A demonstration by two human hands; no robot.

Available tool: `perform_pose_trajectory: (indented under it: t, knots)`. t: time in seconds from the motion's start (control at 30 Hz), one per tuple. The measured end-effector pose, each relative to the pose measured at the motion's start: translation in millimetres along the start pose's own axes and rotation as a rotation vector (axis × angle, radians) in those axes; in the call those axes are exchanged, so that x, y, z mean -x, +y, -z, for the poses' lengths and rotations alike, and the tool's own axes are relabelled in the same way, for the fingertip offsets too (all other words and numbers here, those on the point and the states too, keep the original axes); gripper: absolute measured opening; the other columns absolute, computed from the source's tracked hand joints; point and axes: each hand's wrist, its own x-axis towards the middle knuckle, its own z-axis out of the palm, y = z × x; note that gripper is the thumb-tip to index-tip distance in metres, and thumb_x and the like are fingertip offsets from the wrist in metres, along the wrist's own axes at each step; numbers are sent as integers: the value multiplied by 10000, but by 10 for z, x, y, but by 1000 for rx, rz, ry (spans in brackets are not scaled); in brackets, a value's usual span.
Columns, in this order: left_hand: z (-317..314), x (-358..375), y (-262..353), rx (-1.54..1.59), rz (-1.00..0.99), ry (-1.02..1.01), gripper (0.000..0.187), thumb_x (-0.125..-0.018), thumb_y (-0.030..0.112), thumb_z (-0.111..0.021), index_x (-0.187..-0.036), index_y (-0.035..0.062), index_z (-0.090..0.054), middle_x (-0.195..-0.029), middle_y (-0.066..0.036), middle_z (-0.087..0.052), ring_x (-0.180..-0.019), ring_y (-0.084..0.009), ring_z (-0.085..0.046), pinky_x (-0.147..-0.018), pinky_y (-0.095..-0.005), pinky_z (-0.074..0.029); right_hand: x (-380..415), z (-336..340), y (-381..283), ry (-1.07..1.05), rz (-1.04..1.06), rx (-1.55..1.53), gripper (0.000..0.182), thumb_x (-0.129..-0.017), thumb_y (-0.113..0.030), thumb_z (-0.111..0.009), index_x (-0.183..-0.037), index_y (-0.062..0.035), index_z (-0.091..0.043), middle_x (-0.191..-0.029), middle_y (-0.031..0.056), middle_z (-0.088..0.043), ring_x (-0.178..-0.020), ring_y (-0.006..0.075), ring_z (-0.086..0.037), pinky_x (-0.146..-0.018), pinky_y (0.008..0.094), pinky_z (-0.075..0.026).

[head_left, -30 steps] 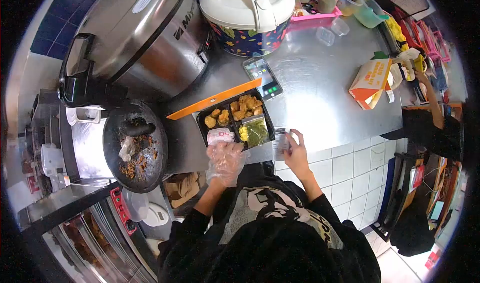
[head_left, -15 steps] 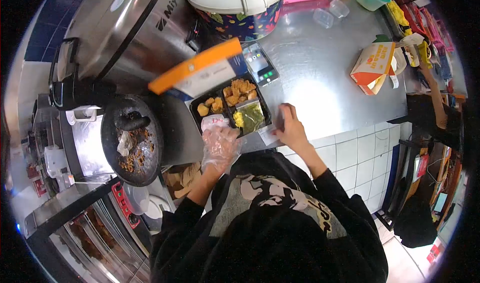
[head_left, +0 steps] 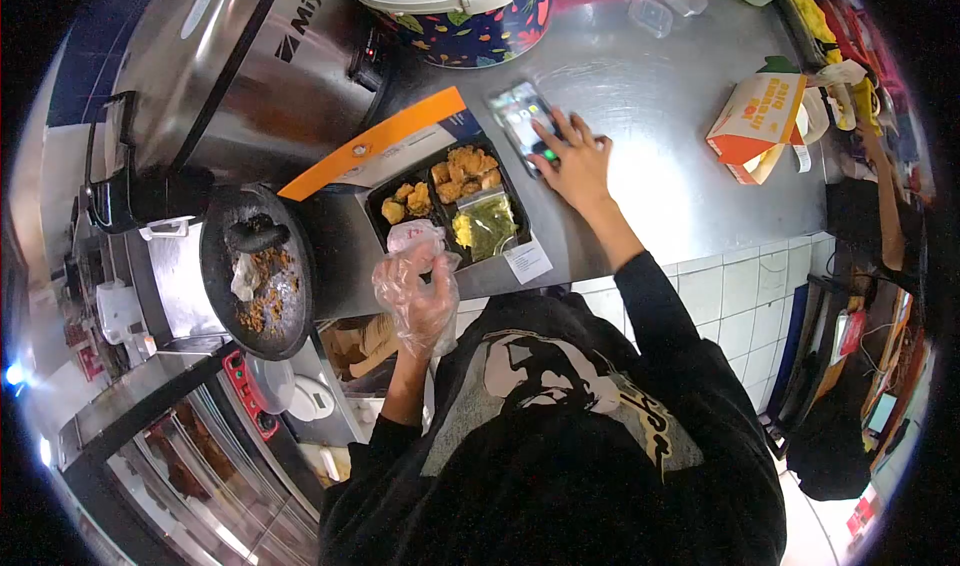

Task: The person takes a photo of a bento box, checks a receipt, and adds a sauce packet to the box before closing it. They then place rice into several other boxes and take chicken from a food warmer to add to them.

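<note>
A black meal box with an orange-edged raised lid (head_left: 375, 144) lies on the steel counter. Fried pieces (head_left: 466, 174) and a clear packet with green and yellow contents (head_left: 487, 228) fill its compartments. My left hand (head_left: 416, 291), in a clear plastic glove, is at the box's near left corner, fingers curled beside a white wrapped bundle (head_left: 415, 236); whether it grips the bundle is unclear. My bare right hand (head_left: 575, 161) has its fingers spread over the lit phone (head_left: 520, 116). A small printed paper (head_left: 528, 260) rests at the box's near right corner.
A stone mortar (head_left: 290, 311) with a pestle stands left, beside a large steel appliance (head_left: 290, 96). Behind the box is a patterned container (head_left: 475, 36). An orange and white carton (head_left: 757, 116) sits on the right. Another person's arm (head_left: 885, 201) shows at far right.
My right hand has moved from beside the box up to the phone. The printed paper is now uncovered. My left hand has shifted slightly left and its fingers have curled more.
</note>
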Motion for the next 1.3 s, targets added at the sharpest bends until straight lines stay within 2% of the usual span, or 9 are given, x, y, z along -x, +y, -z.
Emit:
perform_pose_trajectory:
  t: [0.37,0.53,0.67,0.83,1.0,1.03,1.07,1.13,1.3]
  knots:
    - [-712,69,1073,473,255,285,173,-876,54,-550,-1045,21,-552,-883,-108,-586,-810,-238,-562,-769,-381,-446,227,488,1158,238,-135,-384,654,-888,-400,-529,-1440,-166,-267,-1471,223,-224,-1236,391,-389,-941,559,-317]
    - [-1550,532,2510,268,-215,-116,235,-850,67,-572,-1080,53,-525,-1001,-119,-578,-909,-278,-564,-801,-396,-446,1783,1250,1864,235,76,-569,483,-788,-72,-617,-1258,-90,-511,-1211,185,-519,-1053,349,-513,-910,402,-395]
    - [-2169,916,3905,619,-193,-532,254,-854,108,-563,-1096,47,-516,-1024,-144,-579,-936,-332,-561,-829,-431,-445,3473,1581,3074,103,-417,-441,543,-562,119,-489,-1043,-99,-617,-816,88,-525,-823,277,-527,-690,374,-425]
    - [-3398,1407,5044,517,-343,-776,254,-819,174,-583,-1016,16,-554,-985,-177,-590,-948,-357,-555,-828,-448,-445,4622,2069,4760,366,-917,-621,457,-611,143,-464,-960,-116,-604,-617,44,-560,-523,171,-535,-507,292,-412]
    - [-4680,1540,5508,-33,-392,-1403,284,-864,250,-516,-992,11,-602,-1040,-233,-580,-1011,-352,-551,-871,-462,-429,4752,2463,6118,602,-806,-583,425,-617,183,-366,-864,-57,-615,-523,22,-519,-501,87,-494,-480,232,-384]
    - [-5069,1648,5267,-237,-891,-1418,256,-883,244,-504,-968,26,-608,-1060,-249,-558,-1010,-359,-536,-866,-477,-426,4728,2496,6334,640,-777,-584,414,-619,180,-365,-848,-57,-616,-515,21,-513,-495,89,-494,-483,231,-386]
    - [-6067,2020,4301,154,-625,-1113,241,-894,241,-513,-988,33,-592,-1045,-206,-562,-985,-329,-535,-872,-455,-428,4700,2600,6584,676,-759,-612,388,-636,167,-400,-839,-82,-617,-509,30,-522,-486,114,-523,-481,250,-403]
    - [-5391,1869,4684,762,-657,-1237,260,-911,240,-532,-1072,37,-561,-1009,-132,-584,-941,-253,-556,-834,-403,-461,4633,2830,7121,736,-726,-664,363,-658,158,-429,-833,-99,-616,-513,44,-543,-485,145,-562,-482,275,-426]
    - [-5829,1546,5987,174,-53,-1661,253,-905,240,-535,-1056,39,-564,-993,-126,-586,-918,-245,-554,-815,-394,-461,4594,3290,8893,678,-695,-719,362,-704,146,-358,-904,-25,-606,-616,78,-600,-569,142,-598,-539,267,-458]
